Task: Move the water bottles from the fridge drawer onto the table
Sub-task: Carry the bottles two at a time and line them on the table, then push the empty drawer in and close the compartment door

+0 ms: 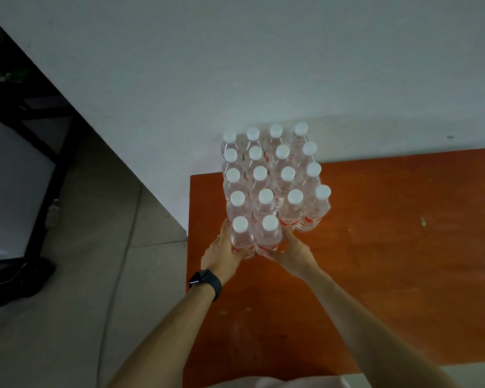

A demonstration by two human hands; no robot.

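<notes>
Several clear water bottles with white caps and red labels stand upright in tight rows at the back left of the orange-brown table, against the wall. Two more bottles sit at the near end of the block. My left hand grips the left one from its left side. My right hand grips the right one from its right side and below. Both bottles stay upright and touch each other. A black watch sits on my left wrist. The fridge drawer is out of view.
A white wall rises behind the table. The table's left edge drops to a tiled floor. A dark-framed piece of furniture stands at the far left, with a dark object on the floor beside it.
</notes>
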